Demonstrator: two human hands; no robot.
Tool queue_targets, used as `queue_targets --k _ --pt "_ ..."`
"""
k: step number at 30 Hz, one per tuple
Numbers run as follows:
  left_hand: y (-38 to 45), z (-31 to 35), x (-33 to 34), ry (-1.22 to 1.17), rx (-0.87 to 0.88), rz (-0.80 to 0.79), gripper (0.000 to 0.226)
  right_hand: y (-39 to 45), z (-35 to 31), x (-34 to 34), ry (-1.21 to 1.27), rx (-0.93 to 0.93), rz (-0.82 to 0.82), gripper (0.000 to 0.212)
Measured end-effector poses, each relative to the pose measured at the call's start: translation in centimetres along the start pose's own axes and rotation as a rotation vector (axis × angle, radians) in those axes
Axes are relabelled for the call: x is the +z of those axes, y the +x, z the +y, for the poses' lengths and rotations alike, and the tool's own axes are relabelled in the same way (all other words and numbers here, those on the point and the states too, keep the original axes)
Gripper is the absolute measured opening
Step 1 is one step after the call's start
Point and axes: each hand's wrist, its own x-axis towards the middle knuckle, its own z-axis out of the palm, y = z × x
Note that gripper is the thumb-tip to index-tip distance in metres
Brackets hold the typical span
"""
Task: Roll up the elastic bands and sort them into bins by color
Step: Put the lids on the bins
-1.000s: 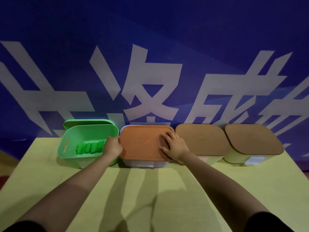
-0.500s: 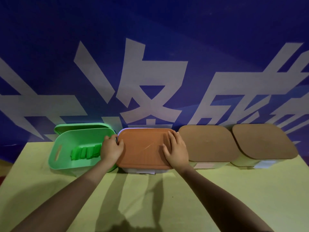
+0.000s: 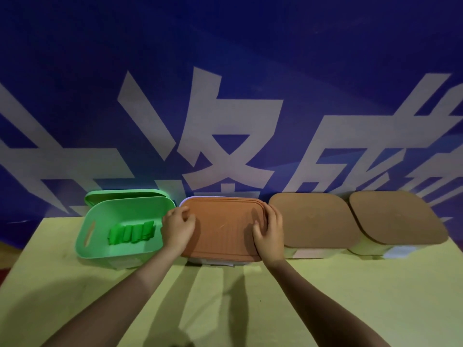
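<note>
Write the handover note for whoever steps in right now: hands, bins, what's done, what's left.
Left hand: grips the left edge of the orange lid.
Right hand: fingers curled over the lid's right edge.
The lid sits on the second bin from the left, apparently just lifting; bin contents hidden.
Green bin: open, with a row of rolled green bands inside; its green lid stands behind it.
The two brown-lidded bins on the right are closed.
Done: green bands rolled and binned.
Left: take off the orange lid, then sort the other colours. No loose bands are visible on the table.
</note>
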Motion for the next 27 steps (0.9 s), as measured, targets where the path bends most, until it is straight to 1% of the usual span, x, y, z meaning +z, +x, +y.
queue_targets --k 2,4,5,8,11,15,17,21,24,27 --pt "0.2 0.3 -0.2 0.127 -0.007 -0.019 0.038 0.5 -0.2 0.1 -0.052 0.040 0.024 0.053" --pt "0.6 0.1 -0.4 0.211 -0.002 -0.034 0.039 1.3 -0.7 0.1 -0.041 0.109 0.036 0.041" --pt "1.1 -0.2 -0.3 0.216 0.000 -0.035 0.039 1.7 -0.9 0.2 -0.021 0.126 0.040 0.034" --pt "2.1 -0.6 -0.3 0.137 -0.043 -0.026 0.035 2.3 -1.2 0.2 0.059 0.105 0.070 0.026" --pt "2.7 -0.5 -0.8 0.024 -0.075 0.012 0.040 2.6 -1.6 0.0 0.156 0.108 0.110 0.028" --pt "3.8 -0.6 -1.2 -0.090 -0.069 0.028 0.032 4.7 -2.5 0.0 0.190 0.140 0.130 0.029" --pt "4.2 -0.4 -0.9 -0.097 -0.055 0.012 0.031 6.1 -2.5 0.2 0.107 0.145 0.105 0.029" --pt "4.1 -0.1 -0.2 -0.016 0.007 -0.013 0.035 7.1 -1.2 1.4 -0.241 0.024 -0.108 0.037" --pt "3.9 -0.1 0.0 0.026 0.053 0.011 0.035 6.8 -0.5 2.2 -0.355 -0.050 -0.114 0.041" --pt "4.1 -0.3 0.0 0.084 0.118 0.013 0.037 6.7 -0.3 2.8 -0.442 -0.068 -0.117 0.041"
